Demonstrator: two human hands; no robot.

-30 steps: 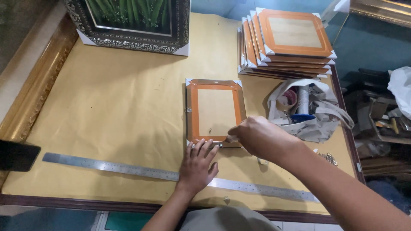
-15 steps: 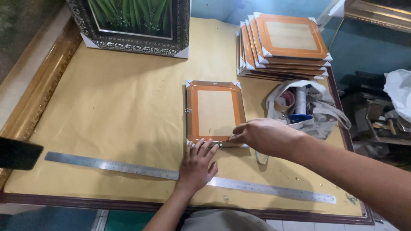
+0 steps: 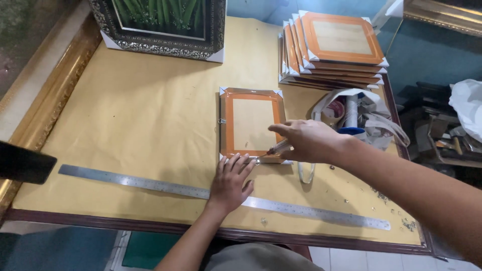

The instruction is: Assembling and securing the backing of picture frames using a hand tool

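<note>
Two hands: both on orange frame (image 3: 252,124), lying flat on table (image 3: 140,130)
Left hand (image 3: 230,181): fingers spread, pinning frame's near edge steady
Right hand (image 3: 305,140): pinching small tool (image 3: 279,148) at the near corner

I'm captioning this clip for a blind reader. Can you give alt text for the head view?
The left hand presses down the near edge of an orange picture frame on a paper-covered table while the right hand works a small tool at that edge. A steel ruler lies nearby.

Left of the small frame (image 3: 252,124) the counter (image 3: 150,125) is bare; the ruler (image 3: 150,184) crosses the front, the frame stack (image 3: 336,47) and bag (image 3: 366,120) block the right.
</note>
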